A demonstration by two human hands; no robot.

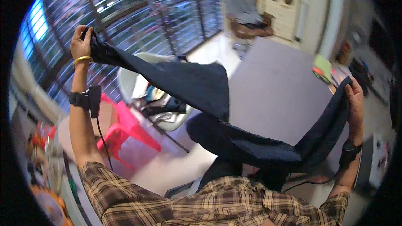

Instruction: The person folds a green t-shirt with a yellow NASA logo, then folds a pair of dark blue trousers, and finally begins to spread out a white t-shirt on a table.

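A dark navy cloth garment (194, 84) hangs stretched between my two hands, its exact kind hard to tell. At the upper left, my left hand (82, 42) pinches one end of it, raised high in front of the window. My right hand (355, 97) grips the opposite end at the right, above the table. Between them the fabric sags and folds, its lower part dipping towards my lap. A gold bangle circles my left wrist, and black straps sit on both forearms.
A grey-topped table (276, 88) stands ahead to the right, with a green cloth-like item (323, 69) at its edge. A white chair (125, 83) holds a heap of clothes. Nearer left is a pink plastic stool (135, 128). Barred windows (125, 9) and a clothes-draped chair (241, 6) lie beyond.
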